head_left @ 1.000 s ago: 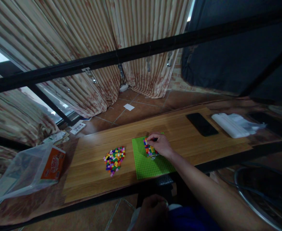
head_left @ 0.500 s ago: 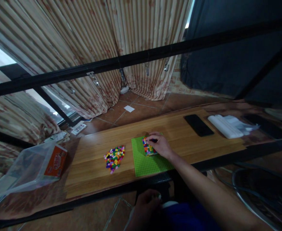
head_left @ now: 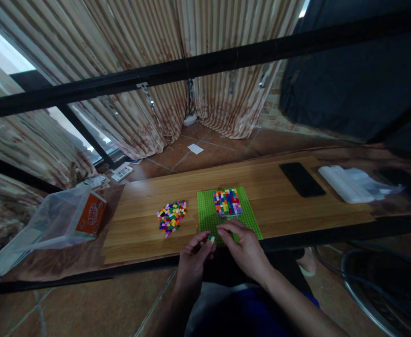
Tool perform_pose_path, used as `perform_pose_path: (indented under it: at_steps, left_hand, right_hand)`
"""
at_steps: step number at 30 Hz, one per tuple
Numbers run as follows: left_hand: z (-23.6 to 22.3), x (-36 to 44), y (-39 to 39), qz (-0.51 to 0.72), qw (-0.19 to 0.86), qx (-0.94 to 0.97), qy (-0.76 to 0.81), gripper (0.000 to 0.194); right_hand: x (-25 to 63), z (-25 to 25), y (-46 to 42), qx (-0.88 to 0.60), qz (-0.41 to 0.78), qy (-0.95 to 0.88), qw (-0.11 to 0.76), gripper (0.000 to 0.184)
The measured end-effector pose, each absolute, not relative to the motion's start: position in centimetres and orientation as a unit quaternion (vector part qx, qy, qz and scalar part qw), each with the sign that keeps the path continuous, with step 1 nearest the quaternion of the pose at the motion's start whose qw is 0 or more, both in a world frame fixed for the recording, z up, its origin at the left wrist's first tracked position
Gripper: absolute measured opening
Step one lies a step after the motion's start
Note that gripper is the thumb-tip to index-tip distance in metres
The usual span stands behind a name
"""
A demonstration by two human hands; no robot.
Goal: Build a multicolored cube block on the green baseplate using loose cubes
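Note:
Near the table's front edge, my left hand is closed on a few small toy bricks, white and green among them. Just right of it is my right hand, thumb and forefinger drawn together over the front of the green baseplate. Whether a brick is between those fingertips is too small to tell. Toward the back of the baseplate stands a block of multicoloured bricks, its top a tight mosaic of colours. A loose pile of bricks lies left of the baseplate on the wooden board.
A black phone-like slab and a white object with plastic wrap lie to the right. A clear plastic bin with an orange label stands at the left. A dark rail crosses before the curtains.
My right hand has moved off the brick block, back toward me. My left hand has risen from below the table edge to the baseplate's front. The view has shifted slightly.

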State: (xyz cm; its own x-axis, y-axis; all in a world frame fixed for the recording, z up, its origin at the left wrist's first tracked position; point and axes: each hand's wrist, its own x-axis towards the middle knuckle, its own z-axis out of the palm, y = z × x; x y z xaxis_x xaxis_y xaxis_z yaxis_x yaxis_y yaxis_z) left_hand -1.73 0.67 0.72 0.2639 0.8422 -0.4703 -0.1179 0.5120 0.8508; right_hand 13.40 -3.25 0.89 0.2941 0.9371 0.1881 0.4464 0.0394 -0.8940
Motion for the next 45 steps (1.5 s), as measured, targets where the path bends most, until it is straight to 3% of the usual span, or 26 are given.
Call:
perform_pose_path:
  at_steps: [13,24,33,45]
  left_hand:
    - [1.2,-1.1,0.6,0.357,0.694,0.384,0.493,0.038]
    - [0.5,-0.4,0.5,0.376,0.689,0.341,0.518,0.035]
    - [-0.8,-1.1,-0.2,0.323,0.725,0.305,0.526,0.037]
    - [-1.6,-1.7,-1.4,0.287,0.736,0.313,0.528,0.028]
  right_hand:
    - [11.8,1.0,-3.7,-0.631,0.325,-0.492,0.504,0.016]
    - [11.5,0.2,-4.2,-0.644,0.19,-0.567,0.478,0.018]
    - [17.0,0.8,-0.1,-0.667,0.095,-0.555,0.488,0.02]
    - [19.5,-0.9,5.9,-0.684,0.054,-0.593,0.421,0.017]
